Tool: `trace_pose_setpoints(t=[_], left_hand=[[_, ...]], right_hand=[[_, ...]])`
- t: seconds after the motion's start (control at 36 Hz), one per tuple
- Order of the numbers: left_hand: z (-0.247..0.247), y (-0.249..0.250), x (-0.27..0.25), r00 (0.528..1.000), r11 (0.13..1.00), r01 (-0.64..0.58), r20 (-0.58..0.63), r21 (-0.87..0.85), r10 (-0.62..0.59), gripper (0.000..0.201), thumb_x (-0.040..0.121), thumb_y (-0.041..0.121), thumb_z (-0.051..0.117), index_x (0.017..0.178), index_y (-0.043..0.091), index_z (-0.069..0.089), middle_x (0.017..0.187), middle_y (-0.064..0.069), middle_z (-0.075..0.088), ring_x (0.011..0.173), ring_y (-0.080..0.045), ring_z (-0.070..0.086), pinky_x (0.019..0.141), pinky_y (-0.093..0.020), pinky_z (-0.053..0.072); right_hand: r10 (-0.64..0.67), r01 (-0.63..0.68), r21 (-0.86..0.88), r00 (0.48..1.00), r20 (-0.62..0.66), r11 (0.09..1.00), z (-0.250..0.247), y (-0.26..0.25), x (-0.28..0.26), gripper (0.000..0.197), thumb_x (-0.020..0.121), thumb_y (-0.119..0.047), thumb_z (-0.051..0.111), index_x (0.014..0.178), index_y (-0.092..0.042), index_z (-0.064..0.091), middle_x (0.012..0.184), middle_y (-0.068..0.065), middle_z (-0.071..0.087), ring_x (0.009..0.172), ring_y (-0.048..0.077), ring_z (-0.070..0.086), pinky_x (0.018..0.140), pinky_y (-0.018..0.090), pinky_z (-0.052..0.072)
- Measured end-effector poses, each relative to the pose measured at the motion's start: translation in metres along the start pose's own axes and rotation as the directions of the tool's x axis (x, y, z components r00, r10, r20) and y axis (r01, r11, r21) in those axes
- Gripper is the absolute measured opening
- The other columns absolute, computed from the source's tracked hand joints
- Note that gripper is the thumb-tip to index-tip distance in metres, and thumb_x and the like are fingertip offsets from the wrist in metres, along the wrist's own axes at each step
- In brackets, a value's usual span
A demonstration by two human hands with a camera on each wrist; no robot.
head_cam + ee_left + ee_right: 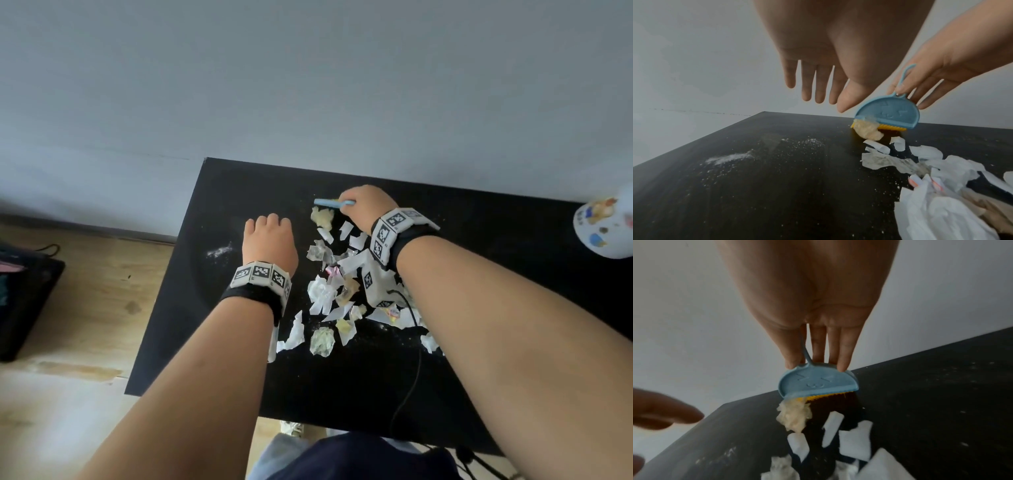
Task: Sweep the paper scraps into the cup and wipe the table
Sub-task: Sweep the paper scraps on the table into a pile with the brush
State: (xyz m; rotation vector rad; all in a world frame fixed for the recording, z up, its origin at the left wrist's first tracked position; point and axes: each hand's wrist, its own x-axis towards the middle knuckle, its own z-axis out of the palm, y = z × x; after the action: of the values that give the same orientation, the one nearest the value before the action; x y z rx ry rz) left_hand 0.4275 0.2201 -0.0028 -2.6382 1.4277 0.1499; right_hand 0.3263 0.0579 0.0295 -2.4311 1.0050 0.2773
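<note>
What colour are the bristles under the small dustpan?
Yellow bristles, clearest in the left wrist view.

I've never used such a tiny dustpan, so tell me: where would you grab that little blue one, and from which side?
By its thin stem and looped handle, coming from above and behind. The blue dustpan stands tipped, open lip down on the black table facing the paper scraps, so only the handle end is free. The right hand pinches it there now, fingers resting against the pan's curved back.

Cup [608, 224]: blurred, cut by the right picture edge.
Brush [826, 396]: mostly hidden behind the blue dustpan [818, 383].
Paper scraps [342, 284]: partly hidden under the right forearm.
</note>
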Motion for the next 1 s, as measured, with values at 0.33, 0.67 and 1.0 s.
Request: trace_pose_setpoints(t=[0.33, 0.67, 1.0], left_hand=[[-0.002, 0.010, -0.031, 0.990, 0.990, -0.138, -0.021, -0.001, 0.138, 0.031, 0.090, 0.021, 0.047, 0.121, 0.016, 0.054, 0.125, -0.003, 0.055, 0.119, -0.024, 0.049, 0.111, -0.040, 0.031], [0.001, 0.033, -0.062, 0.961, 0.961, -0.275, -0.002, -0.008, 0.275, 0.034, 0.088, 0.019, 0.050, 0.122, 0.015, 0.054, 0.126, -0.004, 0.054, 0.120, -0.025, 0.049, 0.110, -0.041, 0.033], [-0.005, 0.069, -0.068, 0.954, 0.955, -0.296, -0.039, 0.017, 0.297, 0.032, 0.089, 0.020, 0.048, 0.120, 0.016, 0.055, 0.124, -0.003, 0.055, 0.117, -0.024, 0.050, 0.108, -0.038, 0.034]], right_hand=[[0.120, -0.120, 0.026, 0.993, -0.004, 0.992, 0.029, 0.013, -0.079, 0.028, 0.095, -0.008, 0.041, 0.098, -0.018, 0.067, 0.085, 0.007, 0.061, 0.073, 0.023, 0.055, 0.060, 0.029, 0.039], [0.161, -0.153, 0.049, 0.958, -0.239, 0.987, 0.048, 0.018, -0.146, 0.022, 0.095, -0.011, 0.042, 0.085, -0.016, 0.062, 0.076, 0.005, 0.057, 0.071, 0.027, 0.058, 0.059, 0.035, 0.044], [0.590, -0.593, 0.060, 0.777, -0.218, 0.803, 0.026, 0.090, -0.165, 0.019, 0.097, -0.019, 0.049, 0.110, -0.012, 0.061, 0.089, 0.006, 0.060, 0.082, 0.025, 0.060, 0.069, 0.035, 0.048]])
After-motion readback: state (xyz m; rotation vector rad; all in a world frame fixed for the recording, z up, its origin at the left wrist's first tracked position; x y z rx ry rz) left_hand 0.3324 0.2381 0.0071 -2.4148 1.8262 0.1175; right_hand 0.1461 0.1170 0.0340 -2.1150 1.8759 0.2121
